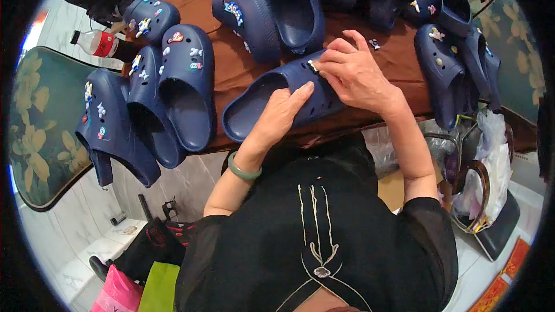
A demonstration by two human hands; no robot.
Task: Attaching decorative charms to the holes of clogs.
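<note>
A navy blue clog (315, 99) lies on its side in front of me at the table's near edge, its opening toward the left. My left hand (277, 111) grips it, thumb on the outside of the upper and the fingers hidden inside the opening. My right hand (359, 78) rests over the toe part, with thumb and index finger closed on a small pale shoe charm (313, 66) at one of the holes. I cannot tell whether the charm is seated in the hole. Just beyond my right hand, a loose charm (374, 44) lies on the brown cloth (231, 63).
Charm-decorated navy clogs stand at the left (186, 60), with more at the far side (295, 14) and right (442, 63). A cola bottle (95, 43) lies at the far left. Floral-backed chairs (43, 115) flank the table. A plastic bag (491, 156) hangs at the right.
</note>
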